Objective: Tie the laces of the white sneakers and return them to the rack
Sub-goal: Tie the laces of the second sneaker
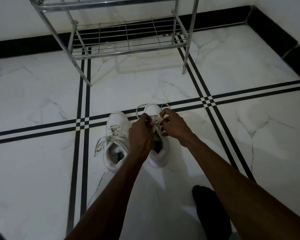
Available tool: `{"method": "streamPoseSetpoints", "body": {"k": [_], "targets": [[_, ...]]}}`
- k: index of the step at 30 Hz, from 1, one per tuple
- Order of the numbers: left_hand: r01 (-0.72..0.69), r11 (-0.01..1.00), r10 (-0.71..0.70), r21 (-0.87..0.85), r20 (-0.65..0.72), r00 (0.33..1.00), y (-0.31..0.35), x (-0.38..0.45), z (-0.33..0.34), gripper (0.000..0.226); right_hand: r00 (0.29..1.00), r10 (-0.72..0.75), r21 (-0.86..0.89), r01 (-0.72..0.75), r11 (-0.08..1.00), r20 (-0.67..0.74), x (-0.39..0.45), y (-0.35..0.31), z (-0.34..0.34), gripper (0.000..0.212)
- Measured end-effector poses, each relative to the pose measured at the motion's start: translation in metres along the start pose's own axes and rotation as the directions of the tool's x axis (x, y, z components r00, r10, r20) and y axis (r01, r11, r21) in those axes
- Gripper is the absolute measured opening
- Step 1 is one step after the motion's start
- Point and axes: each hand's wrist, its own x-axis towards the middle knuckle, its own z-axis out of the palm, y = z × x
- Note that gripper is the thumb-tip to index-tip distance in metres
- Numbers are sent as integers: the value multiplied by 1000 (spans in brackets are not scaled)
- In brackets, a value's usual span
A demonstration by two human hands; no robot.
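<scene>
Two white sneakers on the floor (pixel 249 75) before the rack (pixel 128 52), toes toward it; left sneaker (pixel 116 144) apparently bowed, loops splayed; right sneaker (pixel 160 153) mid-tying. Left hand (pixel 140 134) and right hand (pixel 173 123) both closed, pinching its laces (pixel 142 108). Judged roughly halfway; knot and racking outstanding.

The scene is dim and grey, with the brightest patch of floor (pixel 163 196) low in the centre between the forearms, so the light perhaps comes from behind the person. The glossy tiles carry a faint, smeared reflection of the metal rack (pixel 128 52) beneath its lower shelf, while soft shadows spread around the white sneakers (pixel 117 122). Wide-angle distortion bows the black tile lines and wall skirting toward the edges, and the hands (pixel 140 134) look slightly soft and noisy.
</scene>
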Motion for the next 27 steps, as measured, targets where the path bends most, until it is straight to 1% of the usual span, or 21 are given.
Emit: {"method": "streamPoseSetpoints", "body": {"k": [4,8,10,11,13,14,16,17,18,19,20,21,22,23,24,25,27], "targets": [[-39,997,38,74,15,999,-2,0,0,8,1000,0,6,0,1000,0,0,2,1,18],[19,998,-21,64,38,999,-7,-1,-1,10,1000,11,44,-11,999,-16,-4,3,3,21],[55,998,-56,23,47,997,-5,-2,-3,12,1000,9,55,-7,998,-25,-6,2,4,19],[83,996,-81,-25,70,994,-4,-3,-4,14,1000,6,68,-4,998,-27,-7,0,5,17],[181,965,-152,-192,156,976,-3,-2,-6,20,999,28,115,-23,993,-42,-8,-4,7,13],[246,921,-191,-302,202,961,-5,-1,-7,26,996,60,167,-49,985,-62,-8,-6,6,10],[358,785,-249,-505,272,930,-9,2,-11,36,986,147,319,-115,941,-78,-8,-7,4,9],[376,727,-252,-574,287,924,-9,4,-16,35,983,175,394,-136,909,-64,-8,-9,3,9],[367,700,-240,-612,283,929,-8,6,-22,32,983,176,443,-133,886,-56,-9,-11,1,8],[340,700,-212,-628,272,939,-8,8,-27,30,986,154,462,-107,881,-65,-9,-14,0,8],[288,724,-165,-627,247,955,-8,12,-33,27,990,113,439,-66,896,-81,-9,-18,-2,8],[220,761,-110,-610,213,971,-7,15,-37,24,995,47,378,-12,926,-83,-9,-22,-4,8],[146,797,-51,-587,176,983,-6,18,-42,22,997,-41,278,56,959,-60,-9,-28,-5,10],[82,821,3,-565,148,989,-5,22,-46,21,992,-126,155,126,980,-8,-9,-33,-6,11],[35,836,46,-548,135,990,-4,26,-48,22,977,-199,26,198,980,76,-10,-38,-7,14],[0,845,84,-535,134,987,-2,29,-51,23,955,-234,-82,252,964,184,-9,-42,-8,16],[-46,855,140,-516,143,980,2,34,-55,25,899,-229,-185,314,931,372,-9,-49,-12,21]]}}
